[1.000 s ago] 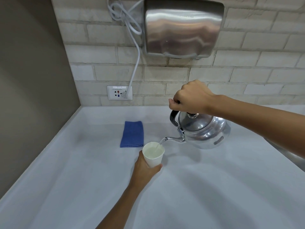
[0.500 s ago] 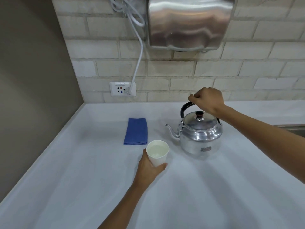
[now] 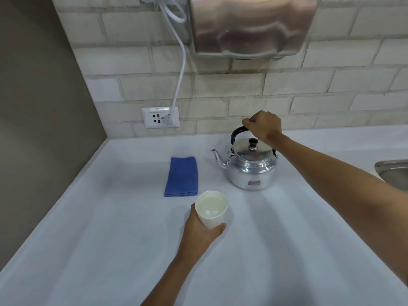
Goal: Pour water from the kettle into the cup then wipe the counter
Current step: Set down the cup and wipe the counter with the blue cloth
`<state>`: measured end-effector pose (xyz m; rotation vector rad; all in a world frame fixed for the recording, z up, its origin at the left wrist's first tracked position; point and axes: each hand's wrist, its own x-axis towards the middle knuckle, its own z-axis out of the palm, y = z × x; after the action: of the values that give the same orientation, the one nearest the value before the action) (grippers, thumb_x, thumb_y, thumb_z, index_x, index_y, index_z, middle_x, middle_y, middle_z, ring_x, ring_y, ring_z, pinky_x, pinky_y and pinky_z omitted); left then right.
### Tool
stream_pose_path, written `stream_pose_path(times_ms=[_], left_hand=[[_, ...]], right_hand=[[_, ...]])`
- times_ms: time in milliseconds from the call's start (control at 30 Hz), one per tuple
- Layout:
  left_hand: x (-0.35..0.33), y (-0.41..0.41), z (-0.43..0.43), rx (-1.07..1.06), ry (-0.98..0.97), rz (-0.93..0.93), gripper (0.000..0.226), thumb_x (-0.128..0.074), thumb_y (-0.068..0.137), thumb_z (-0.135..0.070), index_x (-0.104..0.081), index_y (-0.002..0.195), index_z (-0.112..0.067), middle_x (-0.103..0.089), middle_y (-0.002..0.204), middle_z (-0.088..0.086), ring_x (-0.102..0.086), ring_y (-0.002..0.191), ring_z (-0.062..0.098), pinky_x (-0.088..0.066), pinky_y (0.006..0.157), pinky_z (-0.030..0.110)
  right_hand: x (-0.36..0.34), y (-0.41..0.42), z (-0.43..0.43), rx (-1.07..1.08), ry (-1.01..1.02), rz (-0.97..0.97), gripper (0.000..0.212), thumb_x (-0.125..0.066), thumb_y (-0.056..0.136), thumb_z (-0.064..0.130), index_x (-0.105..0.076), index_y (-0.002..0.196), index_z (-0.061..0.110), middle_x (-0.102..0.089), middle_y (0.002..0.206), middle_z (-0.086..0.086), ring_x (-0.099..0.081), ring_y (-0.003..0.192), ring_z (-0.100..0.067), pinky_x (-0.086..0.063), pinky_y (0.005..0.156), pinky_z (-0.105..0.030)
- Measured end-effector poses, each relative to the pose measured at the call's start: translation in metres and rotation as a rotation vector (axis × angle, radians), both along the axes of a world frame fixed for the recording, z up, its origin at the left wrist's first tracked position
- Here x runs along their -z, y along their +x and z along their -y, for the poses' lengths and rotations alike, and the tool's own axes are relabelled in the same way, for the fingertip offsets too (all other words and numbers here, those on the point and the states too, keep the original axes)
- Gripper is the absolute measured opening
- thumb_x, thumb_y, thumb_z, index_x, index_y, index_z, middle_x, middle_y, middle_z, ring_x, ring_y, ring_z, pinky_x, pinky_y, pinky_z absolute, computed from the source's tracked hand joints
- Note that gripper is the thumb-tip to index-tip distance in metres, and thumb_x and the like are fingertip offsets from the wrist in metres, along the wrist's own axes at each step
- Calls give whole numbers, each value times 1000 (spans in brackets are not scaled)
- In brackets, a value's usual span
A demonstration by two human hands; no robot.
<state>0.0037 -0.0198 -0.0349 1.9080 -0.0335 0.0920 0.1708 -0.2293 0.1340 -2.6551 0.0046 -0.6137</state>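
A shiny metal kettle [image 3: 251,167] with a black handle stands upright on the white counter [image 3: 110,239], spout pointing left. My right hand [image 3: 263,127] is closed around the top of its handle. A white paper cup [image 3: 212,209] holding water stands in front of the kettle, and my left hand [image 3: 201,233] grips its lower part from the near side. A folded blue cloth [image 3: 182,176] lies flat on the counter, left of the kettle and just behind the cup.
A steel hand dryer [image 3: 251,25] hangs on the brick wall above the kettle, its white cable [image 3: 180,69] running down to a wall socket [image 3: 160,117]. A sink edge [image 3: 391,173] shows at the right. A grey side wall [image 3: 39,107] bounds the counter's left.
The kettle went from tilted and pouring into the cup to standing upright on the counter farther back. My left hand has kept hold of the cup.
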Motion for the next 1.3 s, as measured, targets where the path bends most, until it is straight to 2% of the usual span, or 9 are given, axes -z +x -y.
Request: stream_pose_path(times_ms=[267,433,567,667,800,933,1033,1133,1300], left_hand=[[0,0,-1,12,-10,-8,76,-84,57,-33,-33,113,-43,-50,109,-19,-50,98,3,-36,76,7],[0,1,-1,11,-5,0,77,-84,57,-33,-33,115,-40,-50,113,-15,-49,103,6,-39,84,19],[0,1,-1,10,10,6,77,-84,57,-35,-34,116,-39,-51,113,-14,-49,104,8,-39,85,22],[-1,-1,-2,1,18,8,78,-83,57,-35,-34,117,-37,-50,110,-16,-49,104,8,-40,82,16],[-9,-3,-3,59,3,-28,81,-84,57,-30,-32,119,-35,-49,117,-12,-48,109,9,-39,81,13],[-7,-22,-34,292,115,-55,103,-82,59,-37,-17,138,-32,-28,145,-13,-28,132,3,-28,108,23],[-2,-35,-77,289,310,-40,94,-73,71,-39,-6,136,-39,3,150,-22,-2,134,-11,-6,103,3],[-14,-18,-110,113,356,-14,76,-67,78,-34,-22,139,-31,-9,149,-18,-13,131,-7,-12,102,9],[-34,53,-105,98,369,-3,67,-54,88,-35,-18,143,-25,-16,153,-9,-18,138,8,-18,106,22]], right_hand=[[9,25,-10,4,6,-33,45,-49,77,24,-26,40,15,-24,40,-2,-22,42,-19,-20,46,-27],[14,32,-7,10,14,-9,46,-47,79,24,-24,41,15,-22,41,-1,-21,42,-19,-18,45,-27],[15,26,-5,-9,-90,-2,51,-40,92,31,-33,45,12,-36,44,-4,-42,51,-28,-28,49,-28],[19,9,-10,-64,-236,202,35,-38,96,29,-59,81,5,-62,80,-16,-58,84,-35,-42,70,-38],[38,-45,-30,-216,-59,441,29,-47,88,23,-52,110,6,-56,113,-15,-48,107,-28,-34,93,-34],[102,-115,-39,-297,-8,115,31,-50,85,26,-52,110,7,-58,110,-15,-54,102,-33,-32,86,-29],[154,-151,-33,-196,-49,-197,49,-43,93,36,-38,133,9,-40,142,-13,-32,134,-28,-25,109,-33],[185,-164,-35,-97,-153,-386,65,-16,93,50,-7,146,13,-3,158,-8,2,145,-23,-3,119,-35],[190,-162,-44,-51,-230,-410,91,26,71,63,10,144,12,10,157,-8,11,144,-22,6,118,-38]])
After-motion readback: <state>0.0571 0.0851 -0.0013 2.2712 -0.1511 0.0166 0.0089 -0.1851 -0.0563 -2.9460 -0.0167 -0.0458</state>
